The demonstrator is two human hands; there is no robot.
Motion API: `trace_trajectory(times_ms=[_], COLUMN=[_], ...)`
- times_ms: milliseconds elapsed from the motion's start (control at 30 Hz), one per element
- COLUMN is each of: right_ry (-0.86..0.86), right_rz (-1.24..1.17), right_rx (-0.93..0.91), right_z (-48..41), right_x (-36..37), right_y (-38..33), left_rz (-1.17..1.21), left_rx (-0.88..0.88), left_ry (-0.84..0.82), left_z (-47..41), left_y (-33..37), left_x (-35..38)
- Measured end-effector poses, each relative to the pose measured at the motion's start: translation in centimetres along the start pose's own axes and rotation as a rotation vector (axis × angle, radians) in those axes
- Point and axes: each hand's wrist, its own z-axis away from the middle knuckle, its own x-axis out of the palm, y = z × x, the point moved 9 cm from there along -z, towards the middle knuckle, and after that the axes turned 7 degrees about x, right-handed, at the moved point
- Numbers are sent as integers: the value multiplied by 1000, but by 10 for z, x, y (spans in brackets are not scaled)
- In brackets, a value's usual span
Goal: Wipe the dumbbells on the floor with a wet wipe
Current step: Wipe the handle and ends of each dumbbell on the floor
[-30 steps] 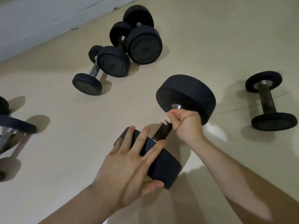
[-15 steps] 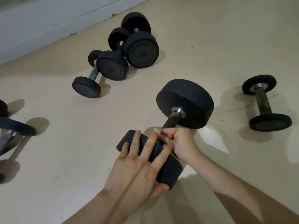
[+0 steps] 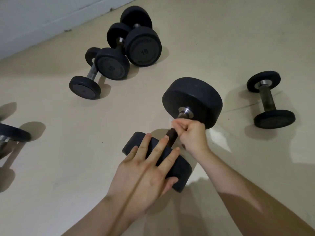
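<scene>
Dumbbell of the large kind, lying aslant on the floor in mid view, one head far and one near, with wiping apparently at the handle stage. Pinned at the near head by the left grip, fingers straight and spread wide, holding nothing, most likely to stop any rolling under the rubbing. Wrapped at the handle by the right grip, just short of the steel collar on the far head, fingers curled narrow on the wet wipe, with only a pale edge of it on show at the fingertips and the rest hidden in the fist. Seems set there for drawing the wipe along the bar. Right of the large dumbbell, well apart: small dumbbell with a dull bar. Beyond the large dumbbell and to its left, near the wall: cluster of three, namely the one marked 15, a medium one just beside it, and a little one in front; touching or merely close, cannot tell. Far left of the large dumbbell, cut by the frame edge: part of another dumbbell. Nothing across the bar except the left fingertips, reaching over the near head toward the handle and possibly shortening the stroke at that end.
</scene>
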Motion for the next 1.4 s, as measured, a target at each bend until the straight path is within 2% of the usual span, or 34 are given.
trace_trajectory(times_ms=[67, 100, 200, 267, 367, 400, 500, 534, 567, 634, 700, 734, 800, 867, 934, 1034, 1101, 1201, 1267, 1334, 1401], right_ry=[-230, -262, 53, 73, -249, -233, 105, 140, 99, -126, -187, -168, -128, -117, -115, -123, -55, 114, 223, 249, 169], right_rz=[6, 62, 38, 29, 32, 47, 101, 82, 55, -20, -98, -91, 102, 466, 551, 537, 493, 335, 349, 386, 296], right_rx=[-9, -37, -3, -6, 1, 13, 84, 107, 134, 178, 134, 126, 58, -100, -209, -309, -365, -197, -133, -134, -184], right_z=[16, 14, -21, -15, 17, 14, -6, -4, 2, 23, 28, 26, 19, 20, 22, 23, 13, -11, -19, -12, 10], right_x=[23, 25, -13, -14, 21, 18, -19, -21, -15, 8, 9, 3, -4, -1, -2, 2, 5, -19, -38, -44, -37], right_y=[1, 0, 6, 6, 10, 9, 10, 7, 9, 6, 0, -6, -13, -22, -22, -17, -14, 0, 9, 15, 13], left_rz=[6, 5, -2, -12, -12, -15, -71, -76, -62, 4, 90, 139, 231, 301, 374, 454, 455, 442, 416, 384, 362], left_rx=[4, 4, 14, 51, 116, 128, 163, 179, 197, 225, 200, 171, 119, 110, 80, 10, -6, -22, -18, -1, 16], left_ry=[4, 10, 29, 48, 89, 104, 115, 120, 128, 156, 198, 221, 269, 314, 356, 379, 376, 381, 399, 399, 400], left_z=[0, 0, -1, 1, 2, 2, -1, -1, -1, -3, -8, -10, -12, -12, -12, -12, -13, -12, -12, -12, -12], left_y=[0, 1, 6, 8, 11, 11, 14, 14, 14, 10, 0, -6, -14, -14, -14, -16, -16, -14, -10, -3, 4], left_x=[-2, -2, -3, -5, -11, -13, -14, -13, -13, -15, -18, -20, -22, -19, -15, -11, -9, -9, -12, -13, -14])
